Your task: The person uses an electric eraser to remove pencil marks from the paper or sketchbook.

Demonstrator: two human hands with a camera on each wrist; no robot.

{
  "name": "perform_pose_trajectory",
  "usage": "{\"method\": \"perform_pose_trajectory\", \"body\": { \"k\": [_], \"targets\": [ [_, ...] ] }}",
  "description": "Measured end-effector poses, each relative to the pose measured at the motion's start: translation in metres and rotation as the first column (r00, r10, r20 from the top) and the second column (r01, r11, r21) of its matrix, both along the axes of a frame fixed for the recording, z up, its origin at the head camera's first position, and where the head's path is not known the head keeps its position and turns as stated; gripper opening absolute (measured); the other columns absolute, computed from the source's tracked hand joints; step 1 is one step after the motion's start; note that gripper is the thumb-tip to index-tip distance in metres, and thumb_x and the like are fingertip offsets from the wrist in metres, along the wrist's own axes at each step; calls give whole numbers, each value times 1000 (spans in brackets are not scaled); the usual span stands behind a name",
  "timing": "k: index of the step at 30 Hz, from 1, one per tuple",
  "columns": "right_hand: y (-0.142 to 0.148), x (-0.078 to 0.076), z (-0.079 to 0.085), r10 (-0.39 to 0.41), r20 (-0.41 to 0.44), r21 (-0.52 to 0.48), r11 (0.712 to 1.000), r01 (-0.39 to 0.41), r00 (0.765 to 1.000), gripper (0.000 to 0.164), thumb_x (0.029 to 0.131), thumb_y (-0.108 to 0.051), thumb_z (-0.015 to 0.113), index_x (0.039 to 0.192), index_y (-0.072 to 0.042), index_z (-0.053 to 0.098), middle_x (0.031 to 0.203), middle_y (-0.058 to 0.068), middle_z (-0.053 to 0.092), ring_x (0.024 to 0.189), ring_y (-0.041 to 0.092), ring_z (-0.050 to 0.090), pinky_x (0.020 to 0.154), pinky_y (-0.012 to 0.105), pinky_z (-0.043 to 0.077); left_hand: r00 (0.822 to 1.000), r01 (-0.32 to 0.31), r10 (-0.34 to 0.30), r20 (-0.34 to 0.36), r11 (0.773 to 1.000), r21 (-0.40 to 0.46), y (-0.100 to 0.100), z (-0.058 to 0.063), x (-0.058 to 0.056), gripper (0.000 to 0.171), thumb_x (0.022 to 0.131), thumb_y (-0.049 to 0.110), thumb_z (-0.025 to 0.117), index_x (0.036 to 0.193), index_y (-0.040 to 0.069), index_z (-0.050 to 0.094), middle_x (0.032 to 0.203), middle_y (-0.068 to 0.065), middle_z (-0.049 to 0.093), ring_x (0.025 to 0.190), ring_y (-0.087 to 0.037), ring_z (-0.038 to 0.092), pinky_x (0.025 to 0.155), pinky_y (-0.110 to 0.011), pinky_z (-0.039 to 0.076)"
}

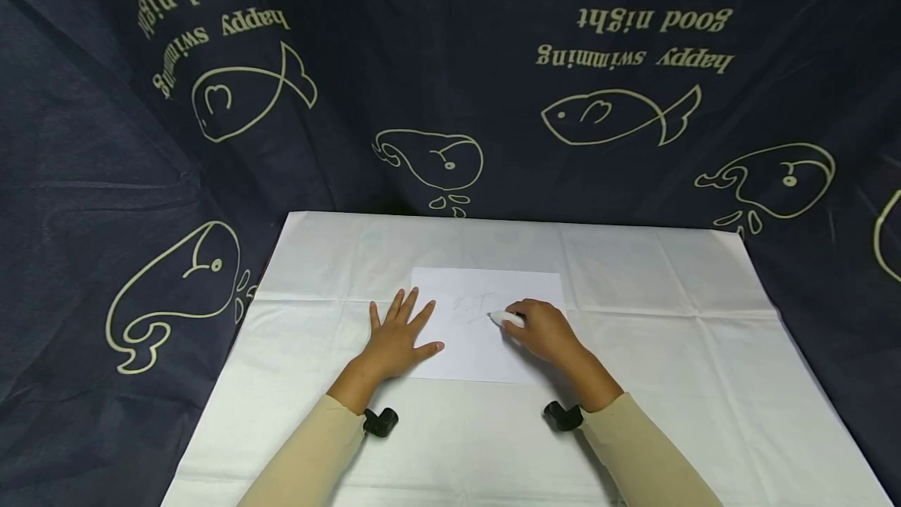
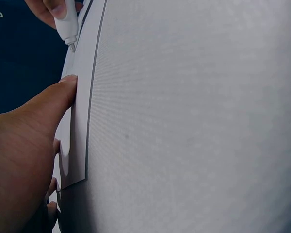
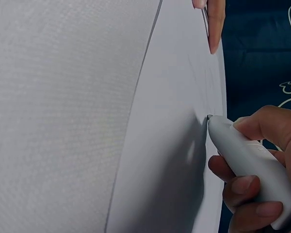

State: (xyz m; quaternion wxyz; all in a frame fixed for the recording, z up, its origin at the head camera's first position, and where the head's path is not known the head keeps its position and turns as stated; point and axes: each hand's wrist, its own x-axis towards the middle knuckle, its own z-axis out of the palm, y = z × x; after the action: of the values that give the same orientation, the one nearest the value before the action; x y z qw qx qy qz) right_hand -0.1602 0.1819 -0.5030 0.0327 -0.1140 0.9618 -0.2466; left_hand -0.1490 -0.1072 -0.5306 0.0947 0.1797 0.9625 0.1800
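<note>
A white sheet of paper (image 1: 486, 358) lies on the cloth, with faint thin lines near its middle. My left hand (image 1: 396, 344) rests flat with fingers spread at the sheet's left edge, the thumb on the paper. My right hand (image 1: 549, 331) grips a thick white pen-like tool (image 3: 252, 162) with a rounded body and a small metal tip. In the head view the tip points left, right at the paper beside the faint lines. The left wrist view shows the same tool (image 2: 67, 24) held tip down, beyond my left thumb (image 2: 63, 94).
A creased white cloth (image 1: 676, 366) covers the table. Behind and beside it hangs a dark blue fabric (image 1: 422, 45) printed with whales, fish and words. Black wrist devices (image 1: 381, 422) sit at both sleeve cuffs.
</note>
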Motion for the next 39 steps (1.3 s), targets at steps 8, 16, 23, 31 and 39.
{"method": "perform_pose_trajectory", "body": {
  "k": [8,16,23,31,39],
  "targets": [
    [3,0,0,0,-7,8,1000,1,1000,28,91,-24,74,112,-5,76,114,14,75,110,36,69,96,51,54,1000,3,-3,-5,1000,8,0,3,0,79,96,62,56,161,24,30,171,-13,10,159,-39,2,115,-78,-3],
    [4,0,0,1,-2,2,1000,-1,1000,27,91,-23,74,111,-5,76,112,13,75,107,35,70,93,51,54,1000,2,-2,1,1000,5,-1,2,0,79,96,62,55,161,25,30,172,-13,9,159,-38,1,116,-77,-4],
    [-3,1,-1,13,0,-9,1000,-13,1000,27,91,-23,74,111,-5,77,112,13,75,108,34,70,94,51,55,1000,-3,3,1,1000,6,0,1,0,79,96,62,56,161,25,30,172,-13,9,159,-38,1,116,-77,-4],
    [-6,2,-2,20,-8,-11,1000,-20,1000,26,91,-23,75,110,-5,77,111,12,76,106,33,71,92,50,55,1000,-4,4,-6,1000,4,0,0,0,77,96,61,57,160,25,32,171,-13,11,159,-39,3,116,-78,-3],
    [0,3,0,-5,-10,-4,1000,5,1000,29,91,-26,74,111,-6,77,113,13,75,109,35,70,94,51,54,1000,-1,1,12,1000,3,-1,-1,-1,80,96,63,56,161,25,29,172,-12,8,159,-38,0,116,-77,-5]
  ]
}}
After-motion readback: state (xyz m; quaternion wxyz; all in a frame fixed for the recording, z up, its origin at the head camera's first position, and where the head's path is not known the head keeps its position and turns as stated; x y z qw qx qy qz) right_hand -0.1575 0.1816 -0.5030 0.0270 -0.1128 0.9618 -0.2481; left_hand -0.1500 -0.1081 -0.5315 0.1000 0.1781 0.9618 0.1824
